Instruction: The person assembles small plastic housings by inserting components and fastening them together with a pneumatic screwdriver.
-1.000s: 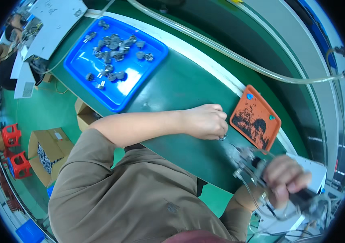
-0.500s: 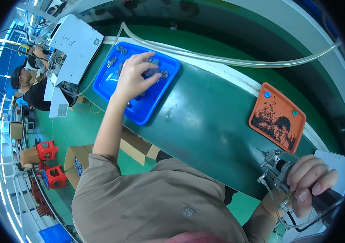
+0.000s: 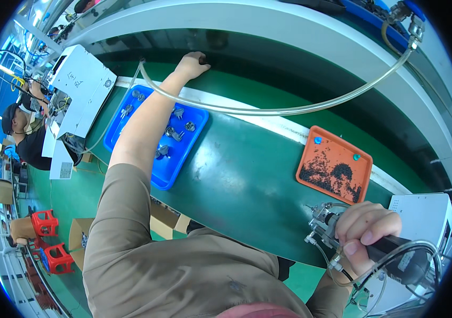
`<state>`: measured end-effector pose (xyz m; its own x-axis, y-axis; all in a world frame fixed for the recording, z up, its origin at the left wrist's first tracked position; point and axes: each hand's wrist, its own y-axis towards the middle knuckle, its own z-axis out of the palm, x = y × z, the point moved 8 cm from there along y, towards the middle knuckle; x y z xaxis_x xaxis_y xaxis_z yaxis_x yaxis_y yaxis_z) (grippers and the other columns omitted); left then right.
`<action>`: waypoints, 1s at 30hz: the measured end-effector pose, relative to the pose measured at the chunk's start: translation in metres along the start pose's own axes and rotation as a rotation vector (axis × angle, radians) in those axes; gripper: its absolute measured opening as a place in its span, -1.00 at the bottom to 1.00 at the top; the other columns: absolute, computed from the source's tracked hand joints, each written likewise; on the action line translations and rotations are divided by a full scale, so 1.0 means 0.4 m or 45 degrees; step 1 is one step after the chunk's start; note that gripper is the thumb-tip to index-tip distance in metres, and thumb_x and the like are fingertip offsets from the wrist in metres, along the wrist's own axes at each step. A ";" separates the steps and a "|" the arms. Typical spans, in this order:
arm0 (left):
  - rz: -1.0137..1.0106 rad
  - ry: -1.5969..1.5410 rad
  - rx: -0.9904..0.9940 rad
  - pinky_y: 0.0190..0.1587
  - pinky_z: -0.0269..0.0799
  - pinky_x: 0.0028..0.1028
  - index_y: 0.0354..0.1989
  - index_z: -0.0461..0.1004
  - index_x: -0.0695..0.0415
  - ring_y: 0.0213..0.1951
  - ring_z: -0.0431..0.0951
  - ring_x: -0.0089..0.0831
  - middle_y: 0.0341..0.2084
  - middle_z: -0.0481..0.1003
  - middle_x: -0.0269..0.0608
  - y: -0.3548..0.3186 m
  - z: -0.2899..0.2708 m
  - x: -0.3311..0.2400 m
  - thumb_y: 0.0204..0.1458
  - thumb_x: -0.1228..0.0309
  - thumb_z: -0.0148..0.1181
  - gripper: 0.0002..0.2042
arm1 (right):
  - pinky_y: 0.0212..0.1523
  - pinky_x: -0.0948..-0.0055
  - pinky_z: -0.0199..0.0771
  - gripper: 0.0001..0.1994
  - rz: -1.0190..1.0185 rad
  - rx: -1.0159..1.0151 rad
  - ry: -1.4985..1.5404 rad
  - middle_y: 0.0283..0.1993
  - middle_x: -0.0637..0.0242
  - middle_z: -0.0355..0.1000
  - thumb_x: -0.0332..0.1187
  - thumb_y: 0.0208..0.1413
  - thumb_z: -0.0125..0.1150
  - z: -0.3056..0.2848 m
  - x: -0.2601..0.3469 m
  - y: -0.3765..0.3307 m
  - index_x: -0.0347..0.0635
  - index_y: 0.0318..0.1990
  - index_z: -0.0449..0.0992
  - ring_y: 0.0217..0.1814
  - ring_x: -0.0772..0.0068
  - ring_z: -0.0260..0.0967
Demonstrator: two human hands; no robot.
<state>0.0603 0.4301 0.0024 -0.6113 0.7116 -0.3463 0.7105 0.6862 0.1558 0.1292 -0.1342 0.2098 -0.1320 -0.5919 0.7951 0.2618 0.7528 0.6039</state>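
The right hand (image 3: 366, 233), at the lower right of the frame, is wrapped tight around a powered screwdriver (image 3: 342, 241) with cables trailing off it. It looks rigid and fairly heavy, best held by its dark body. The left hand (image 3: 191, 64) reaches to the upper middle, fingers curled on a small dark part (image 3: 205, 61) (too small to identify). Beneath the arm sits a blue tray (image 3: 183, 153) of metal fittings; an orange tray (image 3: 334, 164) of tiny screws lies right of centre on the green bench (image 3: 236, 180). A clear hose (image 3: 289, 108) arcs overhead.
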 end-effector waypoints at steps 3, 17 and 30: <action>0.094 -0.142 -0.014 0.06 0.56 -0.29 0.03 0.62 0.21 -0.04 0.65 -0.13 -0.11 0.64 0.01 -0.015 0.006 -0.043 0.00 0.23 0.44 -0.56 | -0.61 0.42 0.36 -0.60 -0.002 -0.078 0.013 -0.62 0.32 0.42 -0.76 -0.17 0.40 -0.016 0.002 -0.009 -0.16 -0.22 0.39 -0.68 0.34 0.36; 0.909 -0.610 0.530 -0.03 0.54 -0.17 0.03 0.59 0.23 -0.12 0.59 -0.04 -0.19 0.61 -0.06 -0.742 0.063 -0.751 -0.08 0.51 0.44 -0.58 | -0.47 0.36 0.39 -0.69 0.131 0.204 -0.165 -0.55 0.45 0.27 -0.51 0.13 0.24 -0.007 -0.017 0.001 0.00 -0.05 0.28 -0.58 0.44 0.29; 0.932 -0.932 0.598 -0.04 0.54 -0.26 0.04 0.59 0.23 -0.08 0.60 -0.11 -0.08 0.59 -0.07 -0.744 0.142 -0.734 0.04 0.46 0.41 -0.64 | -0.45 0.40 0.40 -0.66 0.151 0.250 -0.201 -0.50 0.48 0.32 -0.48 0.15 0.24 -0.019 -0.028 -0.026 0.05 0.01 0.29 -0.55 0.49 0.32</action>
<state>0.0481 0.0083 0.0054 0.2453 0.5534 -0.7960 0.9678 -0.0921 0.2342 0.1350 -0.1375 0.1943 -0.2631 -0.4559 0.8503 0.0961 0.8645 0.4933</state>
